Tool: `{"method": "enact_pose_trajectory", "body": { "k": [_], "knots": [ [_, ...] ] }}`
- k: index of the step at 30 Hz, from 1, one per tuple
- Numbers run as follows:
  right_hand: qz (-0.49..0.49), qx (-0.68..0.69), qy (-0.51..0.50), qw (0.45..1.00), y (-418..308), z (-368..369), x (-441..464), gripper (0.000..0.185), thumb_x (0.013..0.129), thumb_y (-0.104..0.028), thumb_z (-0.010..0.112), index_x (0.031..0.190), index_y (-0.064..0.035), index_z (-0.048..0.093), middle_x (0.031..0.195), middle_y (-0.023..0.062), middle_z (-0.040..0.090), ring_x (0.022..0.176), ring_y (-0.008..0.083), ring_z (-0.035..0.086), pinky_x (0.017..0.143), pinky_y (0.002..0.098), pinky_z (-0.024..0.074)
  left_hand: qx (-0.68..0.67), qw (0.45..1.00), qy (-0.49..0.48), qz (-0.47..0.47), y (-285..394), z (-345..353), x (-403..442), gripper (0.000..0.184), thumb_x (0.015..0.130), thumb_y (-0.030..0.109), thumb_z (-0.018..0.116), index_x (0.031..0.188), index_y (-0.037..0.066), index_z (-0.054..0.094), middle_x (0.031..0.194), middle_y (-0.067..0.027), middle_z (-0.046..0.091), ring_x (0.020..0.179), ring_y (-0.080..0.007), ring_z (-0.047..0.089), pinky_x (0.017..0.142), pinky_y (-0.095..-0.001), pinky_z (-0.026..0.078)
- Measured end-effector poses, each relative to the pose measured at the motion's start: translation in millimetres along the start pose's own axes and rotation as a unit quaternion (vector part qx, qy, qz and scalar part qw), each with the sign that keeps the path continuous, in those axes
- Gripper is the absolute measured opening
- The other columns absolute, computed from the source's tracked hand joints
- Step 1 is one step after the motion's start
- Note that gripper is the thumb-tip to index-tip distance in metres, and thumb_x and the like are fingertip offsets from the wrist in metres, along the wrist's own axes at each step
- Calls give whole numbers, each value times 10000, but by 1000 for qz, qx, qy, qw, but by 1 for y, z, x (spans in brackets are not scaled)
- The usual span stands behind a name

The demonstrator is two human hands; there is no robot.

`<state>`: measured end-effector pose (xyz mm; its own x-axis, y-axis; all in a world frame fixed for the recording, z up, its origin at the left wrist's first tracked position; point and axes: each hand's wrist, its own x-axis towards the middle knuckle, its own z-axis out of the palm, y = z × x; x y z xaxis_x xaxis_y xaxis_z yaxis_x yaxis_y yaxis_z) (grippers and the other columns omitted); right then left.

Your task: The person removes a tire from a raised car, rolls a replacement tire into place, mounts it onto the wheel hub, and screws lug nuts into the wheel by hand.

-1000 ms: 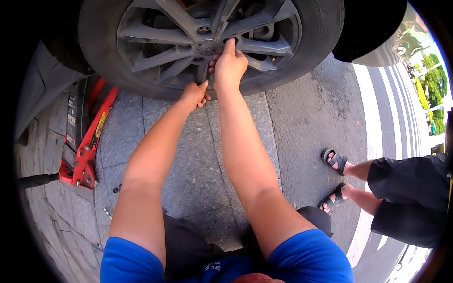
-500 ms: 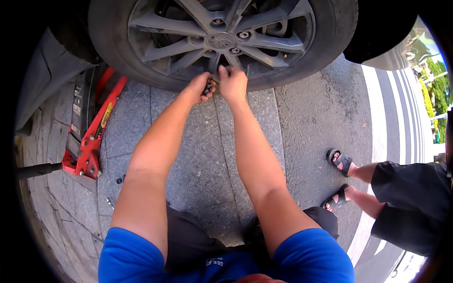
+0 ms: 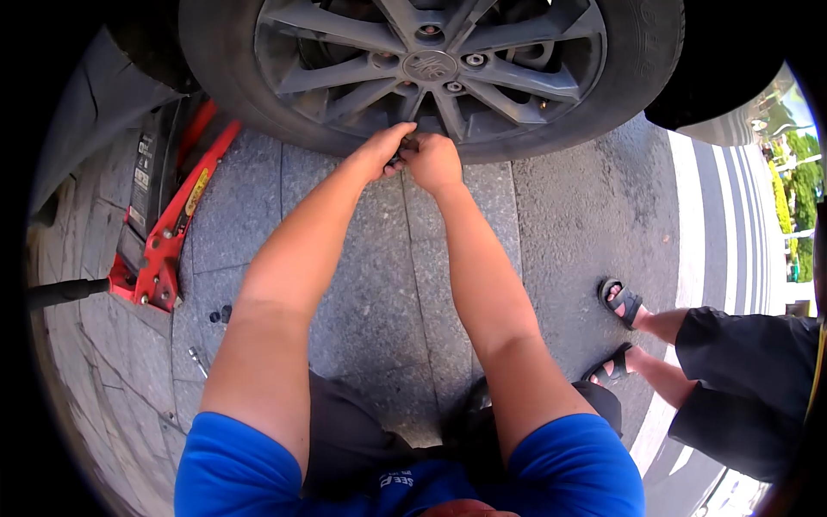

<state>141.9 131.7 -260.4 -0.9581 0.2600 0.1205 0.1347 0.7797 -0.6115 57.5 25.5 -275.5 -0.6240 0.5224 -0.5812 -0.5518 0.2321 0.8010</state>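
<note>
A car wheel (image 3: 534, 82) with grey spokes and a dark tyre fills the top of the view. Silver lug nuts (image 3: 475, 60) show in two of its holes; the other holes look bare inside. Just below the lower rim my left hand (image 3: 379, 153) is closed around small dark pieces that look like lug nuts, mostly hidden by the fingers. My right hand (image 3: 437, 164) meets it there, its fingers pinching one dark lug nut (image 3: 411, 142) between the two hands.
A red floor jack (image 3: 164, 250) with a black handle stands left of the wheel. Small black parts (image 3: 220, 315) and a metal wrench (image 3: 197, 358) lie on the paving by my left arm. To the right stands a person in black shorts and sandals (image 3: 622, 303).
My hands have come together, the right now touching the pieces in the left. Before, the right hand was apart, near the rim. The view has shifted slightly, so the wheel sits farther right.
</note>
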Motion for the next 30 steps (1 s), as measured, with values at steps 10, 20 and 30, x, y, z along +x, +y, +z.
{"method": "enact_pose_trajectory", "body": {
  "k": [10,20,30],
  "knots": [
    [-85,125,303,941,-64,-61,-4,181,802,-155,746,849,12,693,751,146,674,644,223,646,625,325,504,-39,999,33,12,0,2,-3,832,777,826,437,866,2,514,659,-93,583,440,-100,413,360,-235,274],
    [-191,-115,478,850,-89,-67,42,141,828,-149,687,817,-46,592,785,124,585,688,330,585,589,411,477,-81,990,112,-5,-1,23,2,828,783,817,435,895,4,545,651,-92,581,407,-128,411,346,-274,280],
    [-114,-132,500,848,-111,-51,51,145,848,-158,658,819,-16,649,793,123,640,756,325,616,667,411,488,-88,983,151,61,-30,35,46,802,764,815,478,759,15,533,592,-56,538,388,-135,415,346,-294,289]
  ]
}}
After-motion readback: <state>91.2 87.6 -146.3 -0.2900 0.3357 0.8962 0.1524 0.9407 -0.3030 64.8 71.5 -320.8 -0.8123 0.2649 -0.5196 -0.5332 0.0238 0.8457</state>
